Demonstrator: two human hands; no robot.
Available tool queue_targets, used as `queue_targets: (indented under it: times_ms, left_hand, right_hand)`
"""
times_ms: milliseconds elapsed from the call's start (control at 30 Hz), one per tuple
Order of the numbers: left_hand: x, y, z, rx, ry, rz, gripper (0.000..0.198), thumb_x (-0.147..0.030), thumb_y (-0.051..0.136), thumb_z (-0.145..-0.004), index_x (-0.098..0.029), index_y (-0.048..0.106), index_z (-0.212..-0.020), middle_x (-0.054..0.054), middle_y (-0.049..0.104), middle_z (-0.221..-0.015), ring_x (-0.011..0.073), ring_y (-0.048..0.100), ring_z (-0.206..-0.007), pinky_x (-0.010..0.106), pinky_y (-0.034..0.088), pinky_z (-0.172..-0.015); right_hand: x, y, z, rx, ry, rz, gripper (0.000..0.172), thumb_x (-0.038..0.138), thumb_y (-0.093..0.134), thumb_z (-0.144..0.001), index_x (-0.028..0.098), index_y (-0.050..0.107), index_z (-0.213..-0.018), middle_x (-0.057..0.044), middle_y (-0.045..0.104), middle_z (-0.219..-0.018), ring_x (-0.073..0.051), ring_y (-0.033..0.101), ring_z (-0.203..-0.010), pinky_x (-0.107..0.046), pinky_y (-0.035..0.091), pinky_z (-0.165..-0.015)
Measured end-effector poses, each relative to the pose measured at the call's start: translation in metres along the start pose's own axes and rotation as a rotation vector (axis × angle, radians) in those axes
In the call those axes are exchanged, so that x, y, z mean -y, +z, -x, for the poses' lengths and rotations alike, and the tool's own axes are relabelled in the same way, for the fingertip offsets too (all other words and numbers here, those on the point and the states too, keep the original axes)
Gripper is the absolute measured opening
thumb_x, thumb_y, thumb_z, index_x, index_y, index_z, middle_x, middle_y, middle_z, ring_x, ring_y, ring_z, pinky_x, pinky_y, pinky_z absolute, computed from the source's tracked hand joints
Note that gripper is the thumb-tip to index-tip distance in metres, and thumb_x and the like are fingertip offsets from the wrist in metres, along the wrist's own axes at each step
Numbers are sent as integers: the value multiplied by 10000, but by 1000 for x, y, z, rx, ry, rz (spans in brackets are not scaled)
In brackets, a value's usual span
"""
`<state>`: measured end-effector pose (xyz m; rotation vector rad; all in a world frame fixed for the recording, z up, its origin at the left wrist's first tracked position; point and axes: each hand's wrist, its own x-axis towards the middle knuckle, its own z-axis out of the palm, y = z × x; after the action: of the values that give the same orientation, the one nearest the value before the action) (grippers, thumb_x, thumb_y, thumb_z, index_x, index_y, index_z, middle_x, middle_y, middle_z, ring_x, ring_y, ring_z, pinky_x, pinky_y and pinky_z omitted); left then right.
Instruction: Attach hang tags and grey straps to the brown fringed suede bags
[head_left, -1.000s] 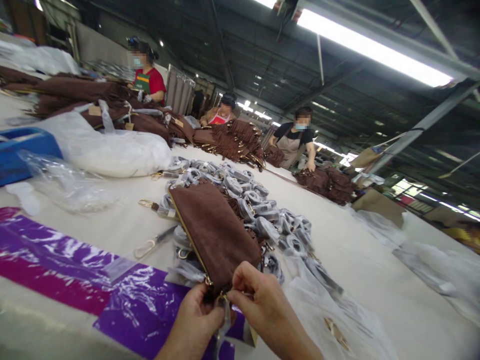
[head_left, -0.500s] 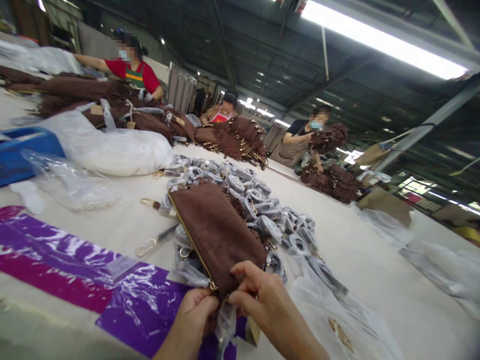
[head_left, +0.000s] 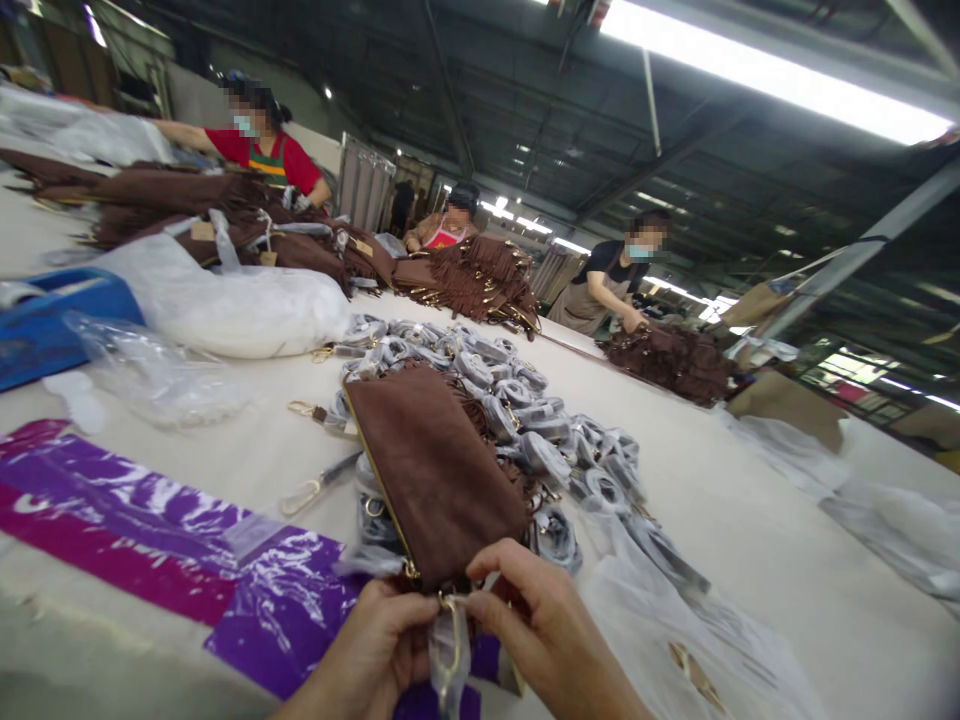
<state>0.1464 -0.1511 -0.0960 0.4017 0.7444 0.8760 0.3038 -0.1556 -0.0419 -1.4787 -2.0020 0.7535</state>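
A brown fringed pouch (head_left: 439,465) with a gold zipper along its left edge lies on a heap of plastic-wrapped straps (head_left: 544,455). At its near corner hangs a gold snap hook (head_left: 448,660) in clear film. My left hand (head_left: 375,640) is closed on the hook's upper end, with the thumb pointing toward the corner. From the other side, my right hand (head_left: 529,625) pinches the same end with thumb and bent forefinger. The fingers partly hide the join between hook and pouch. Beside the pouch lies another snap hook (head_left: 301,497).
Purple and magenta plastic sheeting (head_left: 285,600) covers the near left of the white table (head_left: 720,480). A blue bin (head_left: 67,320), white bags and clear film (head_left: 697,620) lie around. Across the table, several people work at piles of brown fringed bags (head_left: 667,360).
My fingers have shifted slightly at the pouch corner, and the wrapped hook shows more plainly between them. The co-worker at right has lowered a bundle of brown bags onto the pile.
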Motion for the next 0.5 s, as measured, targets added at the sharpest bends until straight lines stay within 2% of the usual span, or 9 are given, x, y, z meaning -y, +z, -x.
queue_targets:
  times_ms: [133,200,300,400,433,500]
  left_hand:
    - [-8,-7,8,-71,119,-210,262,-197,691,-607,-122,684,-857,56,707,-801,201,641,-712,269,494,-632]
    - [-12,-9,11,-71,156,-259,226,-193,666,-603,-131,682,-820,47,697,-795,211,634,-756,271,498,-650]
    - [-14,-18,15,-26,113,-178,203,-192,629,-606,-145,661,-801,39,670,-763,209,627,-762,300,512,-691]
    - [-15,-37,22,-8,28,-187,96,-187,634,-583,-165,584,-662,4,606,-667,164,591,-676,291,502,-699]
    - [-16,-44,26,0,40,-268,90,-192,637,-587,-173,562,-634,-5,586,-652,154,573,-659,278,492,-685]
    - [-21,-55,36,-2,191,-561,84,-212,640,-629,-183,561,-625,0,584,-696,151,552,-672,250,462,-666]
  right_hand:
    - [1,9,0,31,-207,-8,87,131,563,-843,200,616,-849,-6,601,-823,-132,584,-751,-210,437,-672]
    - [2,17,-3,66,-257,-12,213,78,602,-768,207,622,-936,-27,606,-953,-147,602,-838,-212,455,-718]
    - [2,31,-8,96,-230,59,361,43,621,-700,236,616,-1005,-45,568,-1137,-166,617,-912,-228,474,-760]
    - [-1,42,-15,86,-185,187,351,26,595,-695,248,610,-966,-40,559,-1176,-190,624,-952,-257,479,-791]
    - [-3,46,-16,89,-187,219,350,23,588,-694,247,606,-961,-42,559,-1184,-199,625,-962,-264,481,-791]
    - [-6,51,-19,108,-224,232,346,27,587,-698,241,596,-971,-52,558,-1196,-211,623,-982,-271,487,-791]
